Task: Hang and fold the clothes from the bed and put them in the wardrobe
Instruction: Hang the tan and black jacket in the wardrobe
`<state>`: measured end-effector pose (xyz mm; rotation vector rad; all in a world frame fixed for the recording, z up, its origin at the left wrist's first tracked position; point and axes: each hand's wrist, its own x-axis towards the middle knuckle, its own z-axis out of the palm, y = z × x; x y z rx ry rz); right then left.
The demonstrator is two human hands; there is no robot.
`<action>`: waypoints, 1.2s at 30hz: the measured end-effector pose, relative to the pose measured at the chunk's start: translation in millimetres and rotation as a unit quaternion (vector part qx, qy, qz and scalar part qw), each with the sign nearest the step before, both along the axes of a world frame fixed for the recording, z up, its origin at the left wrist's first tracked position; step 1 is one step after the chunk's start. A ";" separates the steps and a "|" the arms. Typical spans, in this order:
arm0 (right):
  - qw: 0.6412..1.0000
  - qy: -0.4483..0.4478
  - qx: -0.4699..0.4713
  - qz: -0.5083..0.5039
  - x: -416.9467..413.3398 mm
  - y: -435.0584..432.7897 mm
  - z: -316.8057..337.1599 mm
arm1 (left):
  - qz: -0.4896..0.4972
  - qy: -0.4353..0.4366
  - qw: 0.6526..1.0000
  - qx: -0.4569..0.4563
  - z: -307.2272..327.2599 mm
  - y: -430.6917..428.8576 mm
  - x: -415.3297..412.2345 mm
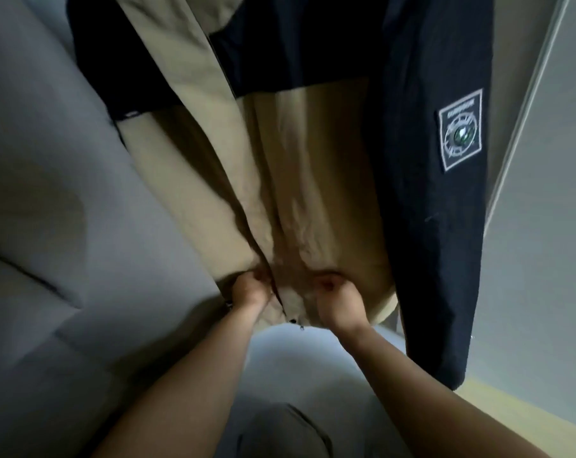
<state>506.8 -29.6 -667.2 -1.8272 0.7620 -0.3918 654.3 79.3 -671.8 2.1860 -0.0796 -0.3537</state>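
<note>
The jacket [313, 160] hung in front of the person, tan across the lower front and black across the chest and sleeves. Whatever it hung from was out of view above. Its front opening ran down the middle to the hem, where the zip [279, 300] showed as a dark line ending in small dark tabs.

Both hands were at that hem, one on each side of the opening. The left hand [250, 289] had its fingers curled into the tan cloth of one front edge. The right hand [338, 299] pinched the other edge just beside it, fingers bunched tightly. The cloth puckered into creases above the two grips.

The jacket looked like a thin, light shell: soft, with no stiffness of its own, and likely a little slick. It would probably sag and swing from wherever it was held. The hem corners by the zip seemed the right hold for lining up the two halves, while the shoulders or collar would likely serve better for carrying.

The black sleeve [438, 226] dangled on the right, lower than the hem, with a square patch [460, 130] sewn on it. A grey surface [65, 193] filled the left side, and I could not tell whether it was a wall or a door. A pale panel [544, 160] stood to the right, with a yellowish strip of floor [511, 408] below it.
</note>
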 end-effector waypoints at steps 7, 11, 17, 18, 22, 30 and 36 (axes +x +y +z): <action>0.984 -0.141 -0.063 0.090 -20.8 -3.0 115.1 | 0.129 -0.269 0.934 -0.196 141.7 -14.5 -19.1; 0.953 -0.228 -0.170 0.103 -39.0 0.4 194.8 | 0.159 -0.332 0.855 -0.364 235.2 -20.8 -41.8; 0.829 -0.388 -0.403 0.004 -48.4 -13.4 326.9 | 0.184 -0.430 0.795 -0.386 353.7 -31.0 -66.2; 0.803 -0.384 -0.453 -0.041 -46.6 -18.1 347.2 | 0.193 -0.450 0.786 -0.377 369.7 -32.2 -72.2; 0.778 -0.266 -0.559 -0.112 -34.8 -43.4 409.5 | 0.189 -0.574 0.761 -0.234 421.0 -35.0 -87.1; 0.806 -0.151 -0.571 0.051 -11.5 -85.3 438.5 | 0.221 -0.382 0.896 -0.046 469.8 19.2 -35.3; 0.778 -0.219 -0.579 0.103 17.2 -75.7 447.9 | 0.145 -0.367 0.916 0.072 504.2 20.6 -5.4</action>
